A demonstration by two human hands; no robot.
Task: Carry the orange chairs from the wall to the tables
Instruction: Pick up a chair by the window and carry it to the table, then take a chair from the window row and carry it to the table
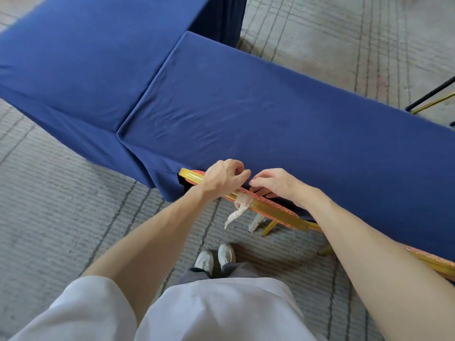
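Observation:
An orange chair [268, 205] with a gold frame stands tucked against the near edge of the blue-covered table [283, 114]; only the top of its backrest and a gold leg show. My left hand [222, 178] lies over the backrest's left part, fingers curled over its far side. My right hand [275, 184] holds the backrest just to the right, fingers curled down over the top rail. A white cloth strip [237, 211] hangs from the rail between my hands. The backrest of a second orange chair [430, 262] shows at the right edge, along the same table.
A second blue-covered table [81, 57] adjoins the first at the left and back. Grey striped carpet [61, 205] lies all around. Black and gold chair legs [430, 98] poke in at the far right. My white shoes [214, 259] stand just behind the chair.

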